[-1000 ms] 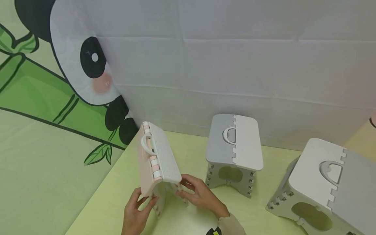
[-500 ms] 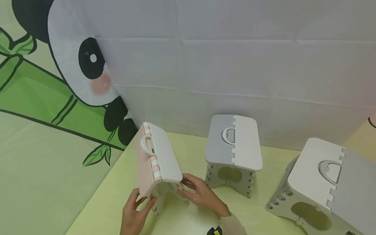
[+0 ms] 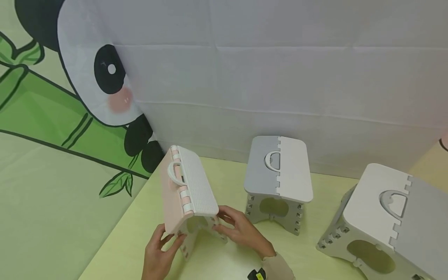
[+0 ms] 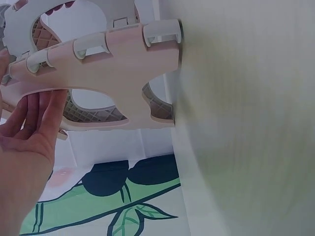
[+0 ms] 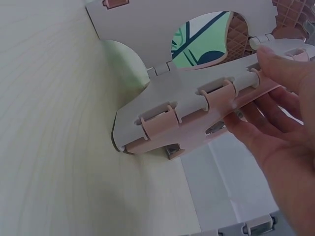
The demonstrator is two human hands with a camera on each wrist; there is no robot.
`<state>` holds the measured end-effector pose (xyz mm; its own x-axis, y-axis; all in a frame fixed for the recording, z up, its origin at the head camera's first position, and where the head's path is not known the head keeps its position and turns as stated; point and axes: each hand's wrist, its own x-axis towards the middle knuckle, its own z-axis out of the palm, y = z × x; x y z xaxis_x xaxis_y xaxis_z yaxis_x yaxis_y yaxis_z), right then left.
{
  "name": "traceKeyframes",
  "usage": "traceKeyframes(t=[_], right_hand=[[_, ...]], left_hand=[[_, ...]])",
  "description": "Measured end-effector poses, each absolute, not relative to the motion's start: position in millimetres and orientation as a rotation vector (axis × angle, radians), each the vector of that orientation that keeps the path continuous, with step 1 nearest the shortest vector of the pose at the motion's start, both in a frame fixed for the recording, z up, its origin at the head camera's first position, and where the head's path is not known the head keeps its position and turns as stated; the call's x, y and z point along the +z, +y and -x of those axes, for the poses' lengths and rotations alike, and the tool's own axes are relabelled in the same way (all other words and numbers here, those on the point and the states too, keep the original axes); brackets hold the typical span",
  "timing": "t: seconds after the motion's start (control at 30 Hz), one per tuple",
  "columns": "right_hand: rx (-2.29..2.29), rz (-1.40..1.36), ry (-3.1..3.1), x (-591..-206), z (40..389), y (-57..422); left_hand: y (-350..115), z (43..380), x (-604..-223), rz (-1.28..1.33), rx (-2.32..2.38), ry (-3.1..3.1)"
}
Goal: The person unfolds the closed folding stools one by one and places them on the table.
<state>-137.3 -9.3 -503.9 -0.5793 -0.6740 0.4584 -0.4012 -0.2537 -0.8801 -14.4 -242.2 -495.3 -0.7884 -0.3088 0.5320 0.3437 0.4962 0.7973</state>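
A pink-and-white folding stool (image 3: pixel 198 182) stands half unfolded on the table, its two seat halves sloping down like a roof from the hinge line. A white carry handle (image 3: pixel 174 174) sticks up at that ridge. My left hand (image 3: pixel 157 251) grips the pink side's leg; in the left wrist view its fingers (image 4: pixel 51 115) curl into the leg's oval opening. Opposite it, my right hand (image 3: pixel 241 231) holds the white side's leg. The right wrist view has that thumb (image 5: pixel 280 66) on the hinged leg edge and the fingers behind.
Two grey-and-white folding stools stand fully unfolded to the right: a smaller one (image 3: pixel 295 171) near the back and a larger one (image 3: pixel 371 194) nearer. Behind the pale table (image 3: pixel 224 179) hangs a white cloth (image 3: pixel 245 85), with a panda print at left.
The seat halves have spread slightly wider apart. My left hand has shifted a little left and my right hand a little right, both keeping their hold on the legs.
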Motion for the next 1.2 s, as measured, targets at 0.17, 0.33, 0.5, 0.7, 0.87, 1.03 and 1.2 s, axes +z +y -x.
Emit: traceKeyframes(t=[0.17,0.33,0.5,0.7,0.87,1.03,1.2], right_hand=[[-1.917,1.316,1.782,-504.6,138.6,-9.0],[-1.925,1.320,1.792,-504.6,139.7,-8.6],[-1.928,1.321,1.794,-504.3,139.8,-8.0],[-1.934,1.325,1.791,-505.2,140.3,-8.1],[-1.933,1.324,1.792,-505.4,140.4,-8.2],[-1.929,1.318,1.793,-504.3,140.0,-7.4],[-1.930,1.331,1.798,-504.2,139.8,-6.6]], left_hand=[[-243.1,13.6,-495.5,0.012,-1.313,-2.106],[-245.0,13.4,-495.5,0.019,-1.321,-2.101],[-246.2,12.8,-494.9,0.020,-1.314,-2.098],[-247.8,12.1,-496.8,0.025,-1.307,-2.092],[-248.9,11.6,-497.2,0.035,-1.302,-2.088],[-248.5,10.7,-495.2,0.019,-1.318,-2.094],[-249.0,10.6,-494.7,0.025,-1.320,-2.093]])
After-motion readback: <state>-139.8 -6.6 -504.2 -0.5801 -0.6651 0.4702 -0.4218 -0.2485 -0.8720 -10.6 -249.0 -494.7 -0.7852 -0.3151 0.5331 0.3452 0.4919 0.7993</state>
